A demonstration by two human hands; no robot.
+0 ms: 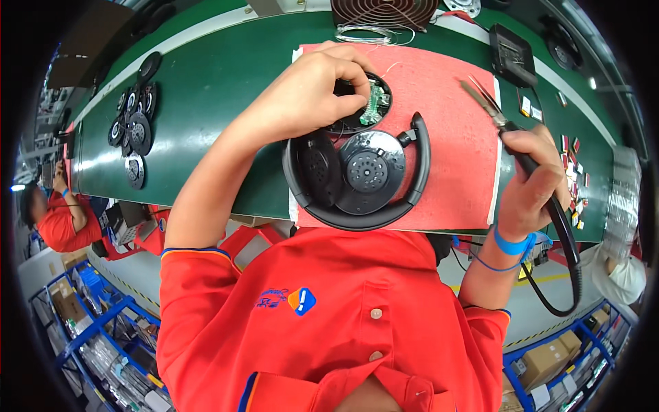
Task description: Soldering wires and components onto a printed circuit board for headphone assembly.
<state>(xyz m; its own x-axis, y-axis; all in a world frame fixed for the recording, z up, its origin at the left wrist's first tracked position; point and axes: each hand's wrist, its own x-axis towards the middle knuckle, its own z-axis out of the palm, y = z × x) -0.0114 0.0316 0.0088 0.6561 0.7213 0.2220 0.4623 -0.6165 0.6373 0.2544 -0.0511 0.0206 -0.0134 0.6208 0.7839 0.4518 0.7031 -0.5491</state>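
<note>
The small green circuit board (373, 107) sits inside an uncovered, round black plastic ear cup (353, 128) at the upper centre of the frame, its visible part longer up and down than across, leaning slightly. The bare left hand (317, 86) is by far the nearer one: it comes over the cup from the left, so the board lies just to the right of its thumb and forefinger. Those two fingertips are bent close together at the board's left edge; whether they pinch something thin or only rest there, I cannot tell, since the fingers cover the spot

The bare right hand (534, 172), right of centre, is wrapped around the black handle of a corded hand tool with slender metal prongs (527, 161). The prongs look slightly spread and point up and left, toward the upper middle of the frame, well apart from the board

Below the cup, the curved black headband (364, 221) bows toward the bottom, around a round black speaker plate with a perforated centre (367, 172). All of this lies on a rectangular pinkish-red mat (456, 178) on the long green tabletop (206, 96). Farther out are a cluster of black round ear-cup parts (137, 130) at left and a dark rectangular tray (509, 51) at upper right
</note>
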